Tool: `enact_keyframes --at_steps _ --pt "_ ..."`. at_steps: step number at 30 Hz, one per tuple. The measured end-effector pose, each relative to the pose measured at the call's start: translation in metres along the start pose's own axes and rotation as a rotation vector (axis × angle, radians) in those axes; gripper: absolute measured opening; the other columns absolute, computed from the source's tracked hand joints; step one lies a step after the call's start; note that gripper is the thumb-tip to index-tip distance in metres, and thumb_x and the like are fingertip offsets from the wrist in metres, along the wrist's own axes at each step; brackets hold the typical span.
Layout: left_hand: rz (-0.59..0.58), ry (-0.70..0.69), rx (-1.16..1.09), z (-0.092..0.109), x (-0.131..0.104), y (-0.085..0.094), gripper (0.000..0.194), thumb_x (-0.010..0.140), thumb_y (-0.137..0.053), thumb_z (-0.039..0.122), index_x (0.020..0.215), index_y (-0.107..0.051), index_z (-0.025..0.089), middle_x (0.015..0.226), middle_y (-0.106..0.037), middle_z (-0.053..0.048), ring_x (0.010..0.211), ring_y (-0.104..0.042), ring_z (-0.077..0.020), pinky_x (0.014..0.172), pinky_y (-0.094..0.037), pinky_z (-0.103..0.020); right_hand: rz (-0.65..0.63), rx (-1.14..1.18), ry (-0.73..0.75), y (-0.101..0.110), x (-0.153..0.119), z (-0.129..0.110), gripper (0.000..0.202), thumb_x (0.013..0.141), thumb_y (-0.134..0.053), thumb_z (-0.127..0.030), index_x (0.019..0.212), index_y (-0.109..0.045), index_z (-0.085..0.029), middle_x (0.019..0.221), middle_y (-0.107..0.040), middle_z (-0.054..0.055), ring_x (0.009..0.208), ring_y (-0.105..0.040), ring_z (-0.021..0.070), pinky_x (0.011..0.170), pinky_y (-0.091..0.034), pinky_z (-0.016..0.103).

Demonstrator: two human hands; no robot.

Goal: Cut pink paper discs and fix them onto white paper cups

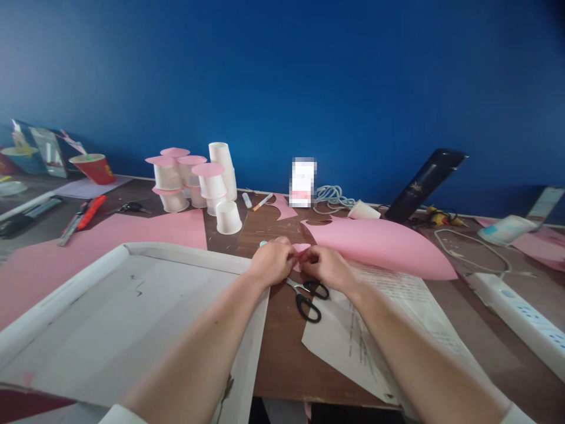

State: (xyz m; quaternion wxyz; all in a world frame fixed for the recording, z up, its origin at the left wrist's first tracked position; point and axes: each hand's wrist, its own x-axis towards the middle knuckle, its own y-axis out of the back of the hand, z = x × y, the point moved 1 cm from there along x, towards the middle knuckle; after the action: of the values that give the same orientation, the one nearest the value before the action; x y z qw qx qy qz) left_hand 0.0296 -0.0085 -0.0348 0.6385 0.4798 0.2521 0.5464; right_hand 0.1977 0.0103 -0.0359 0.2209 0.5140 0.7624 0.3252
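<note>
My left hand (274, 259) and my right hand (327, 266) meet over the middle of the desk. Between their pinched fingertips is a small piece of pink paper (301, 248), partly hidden by the fingers. Just below the hands lie scissors (304, 297) with black handles, their blades running up under my left hand. A large curled sheet of pink paper (375, 241) rests behind and to the right of my right hand. Printed sheets (339, 347) lie under my right forearm. A shallow white box lid (110, 318) sits beneath my left forearm.
Stacked paper cups with pink paper discs (208, 170) stand at the back left, beside a single white cup (228, 218). A red cutter (91, 212) lies further left. A leaning black bottle (424, 185), a cable (333, 197) and a power strip (521, 312) are on the right.
</note>
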Motion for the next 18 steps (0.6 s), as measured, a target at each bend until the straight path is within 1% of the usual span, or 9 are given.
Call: enact_keyframes --at_steps 5,10,18 --pt "0.01 0.042 -0.061 -0.0008 0.0004 0.0 0.017 0.082 -0.055 0.031 0.078 -0.069 0.022 0.093 -0.065 -0.002 0.087 -0.062 -0.0192 0.069 -0.044 -0.028 -0.049 0.032 -0.026 0.0014 0.0013 -0.0013 0.012 0.069 -0.063 -0.028 0.074 -0.066 -0.018 0.076 -0.072 0.002 0.069 -0.065 0.0179 0.059 -0.046 0.024" --pt "0.001 0.1 -0.05 0.0008 0.0005 0.0002 0.01 0.076 -0.063 0.032 0.075 -0.065 0.022 0.091 -0.064 -0.002 0.082 -0.06 -0.0187 0.067 -0.043 -0.028 -0.067 0.064 -0.034 0.0027 0.0016 -0.0023 0.017 0.069 -0.064 -0.034 0.072 -0.065 -0.018 0.073 -0.072 0.003 0.065 -0.064 0.0172 0.056 -0.045 0.024" --pt "-0.009 0.113 -0.023 0.0021 0.0017 -0.0008 0.013 0.078 -0.058 0.031 0.07 -0.061 0.021 0.091 -0.062 -0.004 0.084 -0.059 -0.0195 0.066 -0.042 -0.028 -0.066 0.038 -0.041 0.0029 0.0016 -0.0008 0.016 0.071 -0.063 -0.033 0.072 -0.066 -0.018 0.073 -0.072 0.003 0.067 -0.065 0.0177 0.057 -0.045 0.023"
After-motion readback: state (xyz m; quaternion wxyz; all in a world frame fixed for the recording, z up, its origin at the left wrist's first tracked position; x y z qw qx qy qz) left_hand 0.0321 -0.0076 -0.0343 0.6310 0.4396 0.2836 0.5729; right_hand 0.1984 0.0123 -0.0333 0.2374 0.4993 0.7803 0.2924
